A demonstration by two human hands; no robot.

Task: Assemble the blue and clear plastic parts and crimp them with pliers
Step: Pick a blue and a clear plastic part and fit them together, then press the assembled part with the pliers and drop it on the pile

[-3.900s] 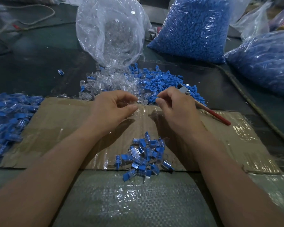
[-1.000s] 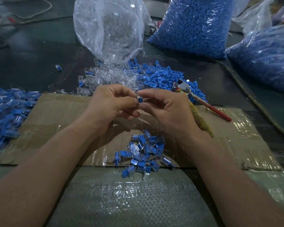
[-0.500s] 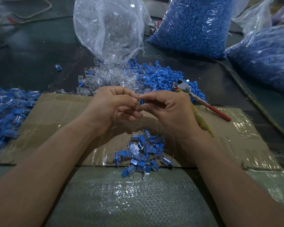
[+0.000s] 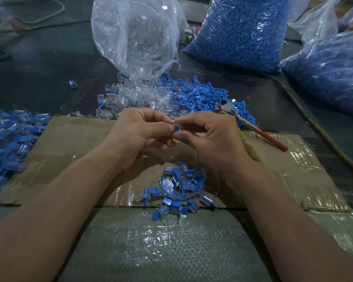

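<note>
My left hand (image 4: 140, 135) and my right hand (image 4: 209, 137) meet above the cardboard sheet (image 4: 69, 151). Between their fingertips sits one small blue and clear plastic part (image 4: 175, 127), pinched from both sides. Most of the part is hidden by the fingers. The pliers (image 4: 251, 124), with a red handle and a yellow-wrapped handle, lie on the table just right of my right hand, untouched. A small heap of put-together blue and clear parts (image 4: 179, 189) lies on the cardboard below my hands.
Loose clear parts (image 4: 135, 98) and loose blue parts (image 4: 202, 96) are heaped behind my hands. A clear bag (image 4: 135, 33) lies open above them. Two big bags of blue parts (image 4: 238, 31) (image 4: 330, 68) stand at the back right. More finished pieces (image 4: 8, 139) pile at the left.
Since 3.9 s ago my hands came together from the loose piles. Over the last second they stay joined on the small part, fingers shifting slightly.
</note>
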